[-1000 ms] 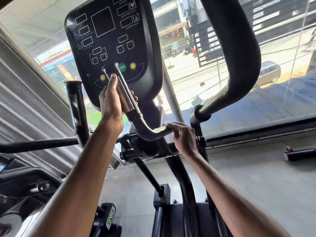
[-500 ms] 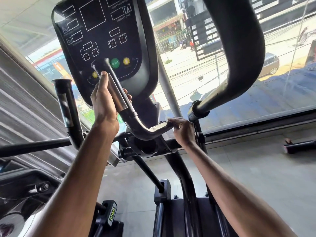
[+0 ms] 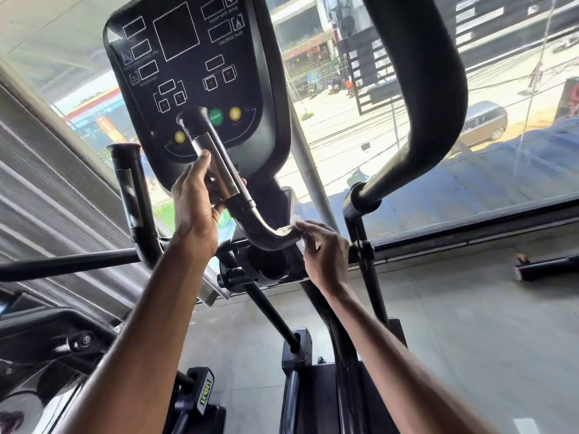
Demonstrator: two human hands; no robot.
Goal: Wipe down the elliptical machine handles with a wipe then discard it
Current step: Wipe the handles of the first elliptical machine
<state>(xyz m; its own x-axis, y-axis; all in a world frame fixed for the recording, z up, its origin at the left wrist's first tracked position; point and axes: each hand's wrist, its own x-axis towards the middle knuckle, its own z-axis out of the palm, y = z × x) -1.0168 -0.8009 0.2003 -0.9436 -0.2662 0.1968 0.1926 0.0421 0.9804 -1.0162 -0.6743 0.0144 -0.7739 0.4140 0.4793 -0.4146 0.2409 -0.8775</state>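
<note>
Left hand [image 3: 194, 211] has slid lower on the handle [image 3: 216, 164] — right hand [image 3: 326, 249] stays put.

The wipe [image 3: 298, 219] mostly hides under the right hand [image 3: 326, 255] (a pale edge shows); fingers of the left hand [image 3: 194, 208] vanish behind the handle [image 3: 216, 164].

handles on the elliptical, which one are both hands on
The centre handle with the silver sensor plate: the left hand grips its shaft, the right hand holds its lower bend. The other two stand untouched.
</note>
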